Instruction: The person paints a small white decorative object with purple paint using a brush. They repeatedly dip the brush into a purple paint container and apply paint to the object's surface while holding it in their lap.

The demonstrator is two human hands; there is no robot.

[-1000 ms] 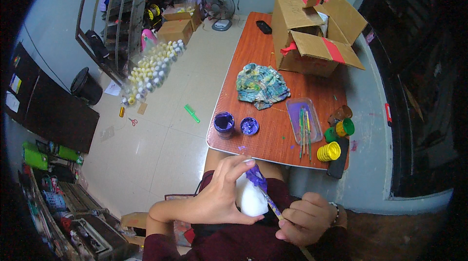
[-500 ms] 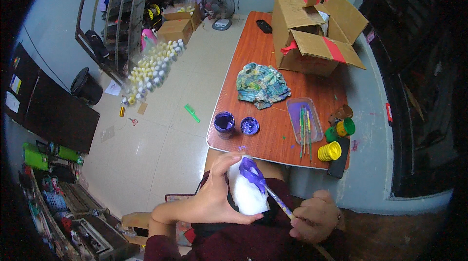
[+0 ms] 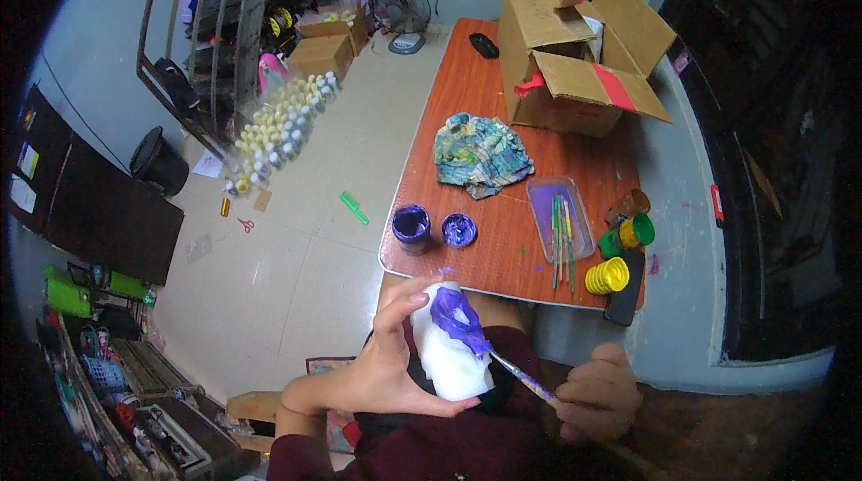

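My left hand (image 3: 384, 362) is closed around a white, rounded, blocky piece (image 3: 447, 364), thumb along its near end and fingers at its far end. Wet purple paint covers the upper right of this piece. A paintbrush (image 3: 528, 381) is pinched in my right hand (image 3: 598, 394), its bristle end touching the lower edge of the purple patch. On the table just beyond stand an open jar of purple paint (image 3: 411, 226) and a round lid (image 3: 459, 230) smeared with the same purple.
A crumpled, paint-stained cloth (image 3: 483, 155) lies on the red-brown table (image 3: 449, 95). To its right, a clear tray (image 3: 539, 202) holds several brushes, beside yellow (image 3: 607, 275) and green (image 3: 637, 229) paint pots. An open cardboard box (image 3: 561, 104) stands behind. A green comb (image 3: 354, 208) lies on the floor.
My right hand has shifted a little to the right with the paintbrush, whose bristles stay on the purple patch. The white piece has moved slightly left in my left hand.
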